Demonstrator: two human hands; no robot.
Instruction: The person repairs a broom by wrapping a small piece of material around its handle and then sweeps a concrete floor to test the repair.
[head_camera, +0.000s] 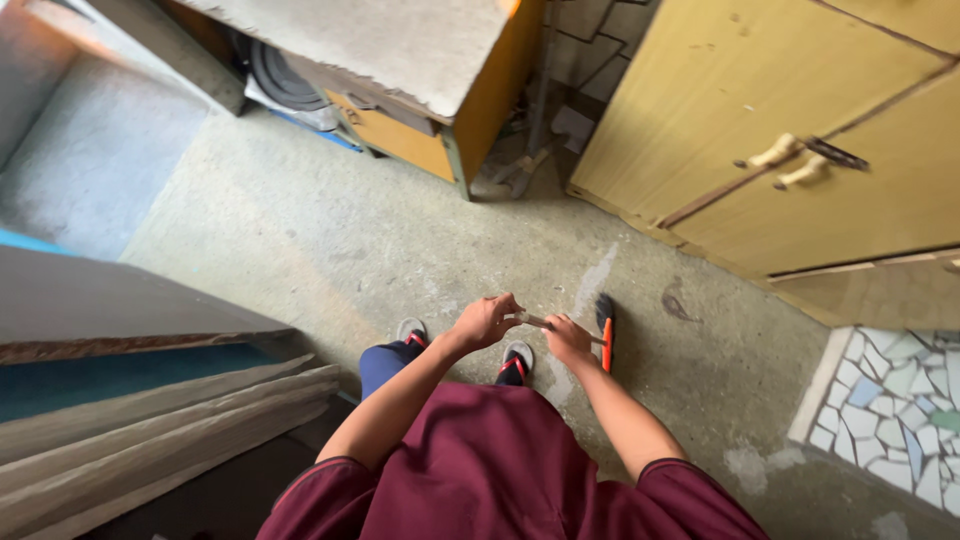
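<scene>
Both hands on one tool: left hand (484, 322) pinches a thin stick (534, 320), right hand (570, 342) grips the orange-handled brush (605, 340). Floor (330, 240) work unfinished, seemingly.

The shirt (500, 470) was maroon, the trousers (385, 362) navy. The tool (605, 330) beside the right hand (568, 340) was black and orange. The cupboard doors (760, 110) were mustard yellow — their handles (790, 160) cream. The floor (330, 240) was dull grey-green; one corner patch (890, 400) was mosaic — white, blue, green chips.
</scene>
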